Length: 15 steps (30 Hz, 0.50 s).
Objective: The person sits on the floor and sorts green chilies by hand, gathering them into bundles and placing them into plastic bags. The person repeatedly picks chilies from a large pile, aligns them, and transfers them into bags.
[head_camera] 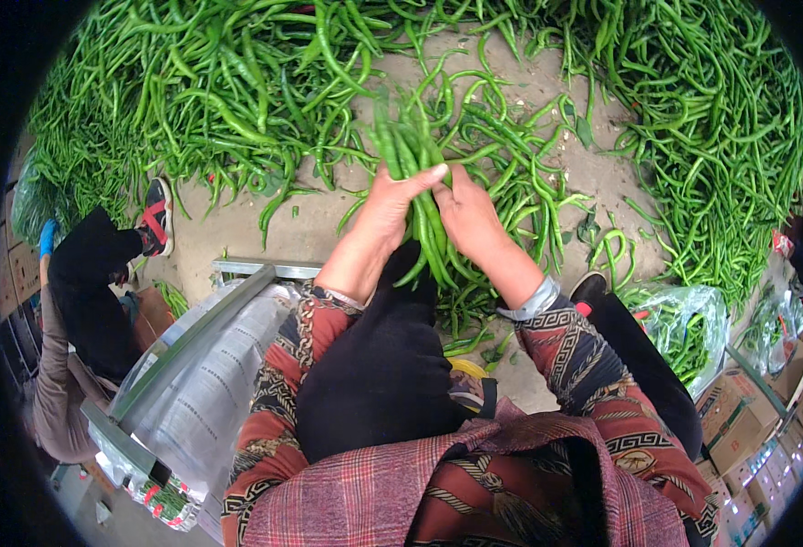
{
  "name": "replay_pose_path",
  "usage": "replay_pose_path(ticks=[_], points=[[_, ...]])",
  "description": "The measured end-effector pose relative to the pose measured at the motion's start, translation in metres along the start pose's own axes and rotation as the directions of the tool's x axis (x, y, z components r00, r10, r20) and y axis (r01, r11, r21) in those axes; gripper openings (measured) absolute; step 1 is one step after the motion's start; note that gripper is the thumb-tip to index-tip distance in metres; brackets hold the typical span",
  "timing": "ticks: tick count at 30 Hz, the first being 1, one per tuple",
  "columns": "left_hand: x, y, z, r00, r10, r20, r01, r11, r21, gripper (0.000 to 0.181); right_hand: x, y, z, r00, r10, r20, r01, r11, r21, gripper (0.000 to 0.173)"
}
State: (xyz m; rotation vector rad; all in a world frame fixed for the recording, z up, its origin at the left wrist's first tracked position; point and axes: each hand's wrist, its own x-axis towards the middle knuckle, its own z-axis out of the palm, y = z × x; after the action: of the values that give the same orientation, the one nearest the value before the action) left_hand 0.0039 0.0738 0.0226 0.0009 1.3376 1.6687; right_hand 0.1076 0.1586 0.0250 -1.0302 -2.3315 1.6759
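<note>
Between both my hands is a bunch of long green chili peppers (405, 147), held upright over my lap with its far ends blurred. My left hand (401, 195) wraps the bunch from the left, its thumb laid across the front. From the right, my right hand (468, 208) has its fingers curled against the same bunch. Several lower pepper ends hang below the hands, near my dark trousers. Just beyond, loose green peppers (538, 205) lie scattered over the floor (586, 178).
Large pepper heaps rise at the left (217, 89) and right (716, 137). A metal frame (196, 342) with plastic-wrapped printed material stands left. A clear bag of peppers (688, 328) and cardboard boxes (740, 410) are at right. A person with a blue glove (47, 237) sits at far left.
</note>
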Motion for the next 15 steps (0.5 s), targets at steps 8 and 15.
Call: replay_pose_path(ticks=[8,15], points=[[-0.016,0.007,0.011,0.991,0.081,-0.109,-0.094,0.989,-0.115,0.025,-0.022,-0.017,-0.019,0.979,-0.046,0.2,0.044,0.999,0.012,0.061],[-0.046,0.043,0.029,0.999,-0.024,0.026,0.033,0.912,-0.408,0.029,-0.063,-0.055,-0.026,0.99,-0.031,0.14,0.032,0.999,-0.004,0.102]])
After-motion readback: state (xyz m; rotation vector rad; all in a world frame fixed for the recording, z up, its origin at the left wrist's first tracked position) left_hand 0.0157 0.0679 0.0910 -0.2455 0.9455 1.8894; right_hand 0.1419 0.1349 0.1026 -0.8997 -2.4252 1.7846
